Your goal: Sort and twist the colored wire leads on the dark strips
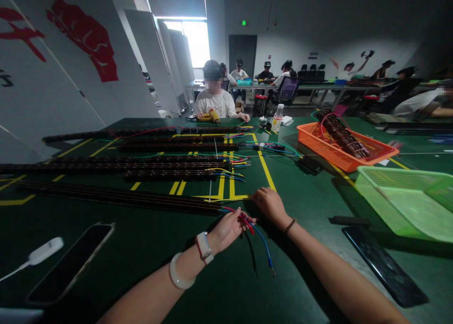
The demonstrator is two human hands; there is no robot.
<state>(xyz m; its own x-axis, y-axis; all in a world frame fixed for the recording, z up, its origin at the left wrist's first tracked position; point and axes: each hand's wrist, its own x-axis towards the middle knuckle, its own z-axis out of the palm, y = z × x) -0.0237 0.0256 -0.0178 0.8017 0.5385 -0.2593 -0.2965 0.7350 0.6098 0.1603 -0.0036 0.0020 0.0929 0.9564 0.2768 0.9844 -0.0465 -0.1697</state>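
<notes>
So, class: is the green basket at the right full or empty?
Empty: the green basket shows only its bare mesh floor, unlike the orange basket, which holds dark strips.

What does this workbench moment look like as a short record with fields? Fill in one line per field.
Left hand: grip closed on red and blue wires at the end of the nearest dark strip
Right hand: resting on the green table beside the yellow tape lines
Further strips: laid in rows
Right side: orange basket, green basket
Left side: phone
Opposite: a seated person
</notes>
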